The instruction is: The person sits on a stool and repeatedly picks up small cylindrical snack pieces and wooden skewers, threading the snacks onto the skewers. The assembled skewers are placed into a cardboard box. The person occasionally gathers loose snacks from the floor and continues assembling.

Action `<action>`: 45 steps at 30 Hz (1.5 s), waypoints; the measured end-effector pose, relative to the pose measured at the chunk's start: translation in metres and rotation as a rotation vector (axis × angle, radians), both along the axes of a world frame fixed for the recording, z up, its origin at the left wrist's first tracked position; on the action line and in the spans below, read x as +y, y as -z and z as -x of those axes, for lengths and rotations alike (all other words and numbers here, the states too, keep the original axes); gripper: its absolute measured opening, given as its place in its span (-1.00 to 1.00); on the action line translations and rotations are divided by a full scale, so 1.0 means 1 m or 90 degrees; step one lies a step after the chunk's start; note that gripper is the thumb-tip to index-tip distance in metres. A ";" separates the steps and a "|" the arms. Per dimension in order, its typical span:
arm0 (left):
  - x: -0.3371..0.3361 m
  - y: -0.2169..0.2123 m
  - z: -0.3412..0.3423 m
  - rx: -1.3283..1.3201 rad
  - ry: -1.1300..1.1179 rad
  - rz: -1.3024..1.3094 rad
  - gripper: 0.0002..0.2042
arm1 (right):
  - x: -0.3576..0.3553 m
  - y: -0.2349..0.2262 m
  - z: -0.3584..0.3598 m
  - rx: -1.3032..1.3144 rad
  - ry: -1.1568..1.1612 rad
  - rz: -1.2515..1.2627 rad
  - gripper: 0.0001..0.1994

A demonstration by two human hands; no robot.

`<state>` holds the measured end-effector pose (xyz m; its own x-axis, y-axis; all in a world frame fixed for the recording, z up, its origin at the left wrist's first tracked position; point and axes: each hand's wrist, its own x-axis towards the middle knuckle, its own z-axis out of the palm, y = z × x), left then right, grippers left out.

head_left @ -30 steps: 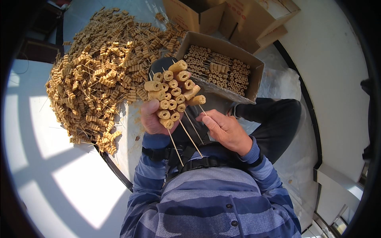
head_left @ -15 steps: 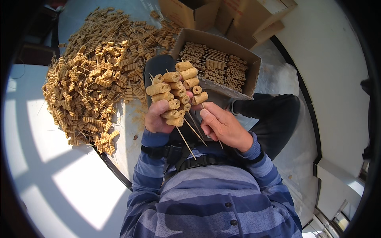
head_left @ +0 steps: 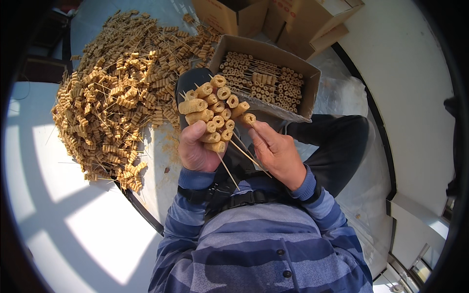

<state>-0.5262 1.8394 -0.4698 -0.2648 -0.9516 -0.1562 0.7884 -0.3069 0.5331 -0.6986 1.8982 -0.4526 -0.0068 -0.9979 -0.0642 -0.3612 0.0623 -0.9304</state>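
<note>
My left hand grips a fan of thin wooden skewers, each threaded with tan, ring-shaped food pieces. The bare stick ends poke down between my two hands. My right hand pinches the rightmost skewer of that bunch at its lowest piece, with the fingers on the stick. Both hands sit above my lap, just in front of an open cardboard box with rows of filled skewers laid flat in it.
A big loose heap of the same filled skewers covers the white surface on the left. More brown cardboard boxes stand behind the open one. Crumpled clear plastic sheet lies to the right, by my dark trouser leg.
The bunch of skewers has stayed in my left hand. My right hand has shifted up along the sticks to the rightmost skewer's lowest piece.
</note>
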 end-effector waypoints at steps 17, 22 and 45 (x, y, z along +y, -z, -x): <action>-0.008 0.006 0.002 0.092 0.086 0.015 -0.17 | 0.003 0.011 -0.008 0.070 -0.002 0.022 -0.75; -0.007 0.012 -0.001 0.057 0.064 0.036 -0.18 | 0.003 0.009 -0.005 0.249 -0.055 0.094 -0.67; 0.000 -0.005 0.002 -0.045 0.146 0.018 -0.28 | -0.036 -0.026 -0.016 0.201 -0.065 0.303 0.10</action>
